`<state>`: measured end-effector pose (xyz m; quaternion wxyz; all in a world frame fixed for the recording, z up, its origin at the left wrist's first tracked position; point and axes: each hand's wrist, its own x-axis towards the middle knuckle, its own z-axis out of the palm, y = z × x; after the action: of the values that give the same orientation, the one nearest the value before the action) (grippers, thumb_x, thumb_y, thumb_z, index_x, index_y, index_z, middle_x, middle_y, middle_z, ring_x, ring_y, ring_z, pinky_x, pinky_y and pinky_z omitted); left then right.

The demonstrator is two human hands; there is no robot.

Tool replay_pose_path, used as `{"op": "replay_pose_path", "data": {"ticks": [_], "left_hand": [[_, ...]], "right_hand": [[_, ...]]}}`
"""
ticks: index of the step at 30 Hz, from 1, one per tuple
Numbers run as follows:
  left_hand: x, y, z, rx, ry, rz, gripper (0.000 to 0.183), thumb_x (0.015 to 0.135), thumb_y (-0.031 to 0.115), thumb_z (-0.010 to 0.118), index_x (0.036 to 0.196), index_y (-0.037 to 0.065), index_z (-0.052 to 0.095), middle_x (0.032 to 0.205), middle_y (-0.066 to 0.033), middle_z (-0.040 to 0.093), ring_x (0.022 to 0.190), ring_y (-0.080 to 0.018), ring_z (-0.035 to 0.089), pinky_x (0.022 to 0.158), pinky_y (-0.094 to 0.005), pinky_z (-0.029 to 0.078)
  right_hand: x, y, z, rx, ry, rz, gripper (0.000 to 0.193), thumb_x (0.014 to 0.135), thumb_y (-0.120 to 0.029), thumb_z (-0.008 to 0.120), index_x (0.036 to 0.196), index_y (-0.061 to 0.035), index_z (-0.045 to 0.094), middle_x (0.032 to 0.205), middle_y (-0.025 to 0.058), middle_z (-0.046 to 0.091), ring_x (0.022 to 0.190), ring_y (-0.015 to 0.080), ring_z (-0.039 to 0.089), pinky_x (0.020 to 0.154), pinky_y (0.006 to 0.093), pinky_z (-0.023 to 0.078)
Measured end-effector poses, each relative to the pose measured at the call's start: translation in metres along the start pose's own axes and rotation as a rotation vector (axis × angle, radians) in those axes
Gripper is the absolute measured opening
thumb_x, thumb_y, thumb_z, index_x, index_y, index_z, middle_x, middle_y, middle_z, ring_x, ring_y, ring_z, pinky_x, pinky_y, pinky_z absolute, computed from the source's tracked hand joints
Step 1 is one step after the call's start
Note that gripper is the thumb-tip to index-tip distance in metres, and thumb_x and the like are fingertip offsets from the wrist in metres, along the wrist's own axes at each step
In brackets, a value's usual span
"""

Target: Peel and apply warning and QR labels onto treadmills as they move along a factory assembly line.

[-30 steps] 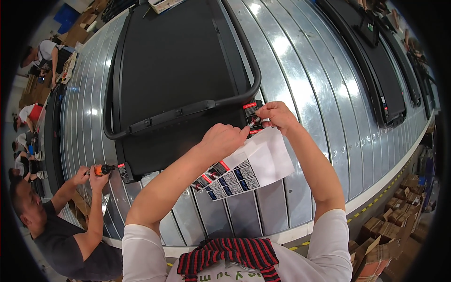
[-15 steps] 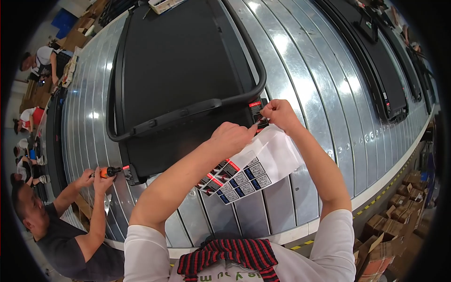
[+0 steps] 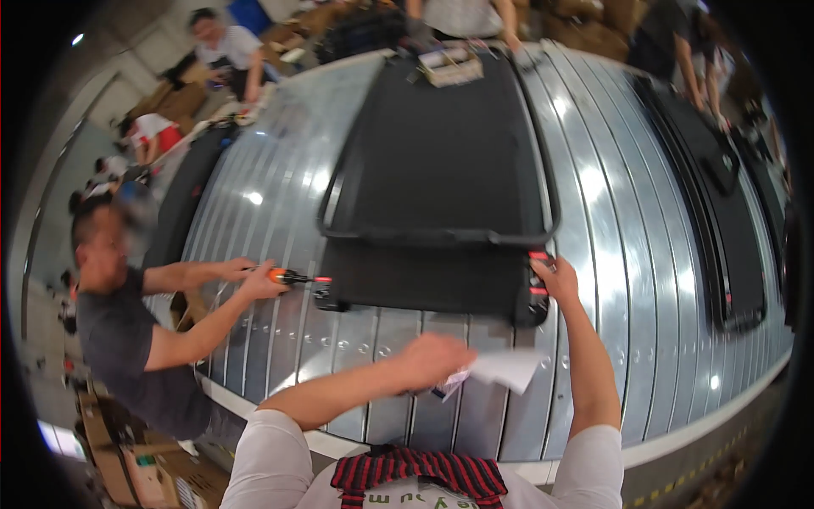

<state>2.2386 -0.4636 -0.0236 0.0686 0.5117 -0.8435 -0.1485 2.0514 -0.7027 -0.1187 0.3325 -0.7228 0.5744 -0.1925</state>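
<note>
A black treadmill with a tubular handlebar lies on the slatted metal line in front of me. My right hand is at its near right corner, fingers closed over the end cap beside red-and-black labels. My left hand, smeared by motion, is lower and nearer to me, closed on a sheet of stickers. The sheet looks folded or curled, its pale side up. At the near left corner, a co-worker's hands hold an orange-and-black power screwdriver against the other end cap.
A small parts box stands on the far end of the treadmill. Further right lies another black treadmill; a dark unit lies to the left. Several people work around the line. Cardboard boxes are at lower left.
My left hand has come away from the label area toward me, carrying the sticker sheet. My right hand stays at the corner. My view has shifted, showing more of the far side.
</note>
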Motion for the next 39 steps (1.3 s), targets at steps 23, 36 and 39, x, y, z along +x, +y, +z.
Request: {"op": "replay_pose_path", "data": {"ticks": [23, 36, 39], "left_hand": [[-0.468, 0.244, 0.089, 0.023, 0.986, -0.984, 0.011, 0.075, 0.015, 0.058, 0.083, 0.008, 0.06, 0.07, -0.0084, 0.058, 0.065, -0.0261, 0.058, 0.055, -0.0351, 0.047], [-0.639, 0.326, 0.164, 0.2, 1.219, -1.402, 0.009, 0.075, 0.017, 0.06, 0.079, 0.009, 0.06, 0.064, -0.0072, 0.056, 0.058, -0.0247, 0.057, 0.049, -0.0338, 0.045], [-0.657, 0.322, 0.171, 0.186, 1.294, -1.453, 0.01, 0.075, 0.017, 0.06, 0.076, 0.007, 0.06, 0.062, -0.0084, 0.055, 0.057, -0.026, 0.056, 0.049, -0.0351, 0.045]], "right_hand": [[-0.453, -0.191, 0.229, 0.139, -0.737, -1.126, 0.016, 0.071, -0.009, 0.055, 0.084, -0.0018, 0.059, 0.085, 0.0177, 0.059, 0.083, 0.034, 0.056, 0.072, 0.0374, 0.045], [-0.622, -0.203, 0.37, -0.278, -1.45, -1.462, 0.02, 0.08, -0.03, 0.052, 0.084, -0.0107, 0.057, 0.079, 0.0142, 0.06, 0.075, 0.0346, 0.058, 0.067, 0.0425, 0.046], [-0.637, -0.23, 0.385, -0.393, -1.52, -1.519, 0.02, 0.08, -0.029, 0.05, 0.085, -0.0109, 0.057, 0.079, 0.0144, 0.061, 0.076, 0.0344, 0.058, 0.067, 0.0435, 0.047]]}}
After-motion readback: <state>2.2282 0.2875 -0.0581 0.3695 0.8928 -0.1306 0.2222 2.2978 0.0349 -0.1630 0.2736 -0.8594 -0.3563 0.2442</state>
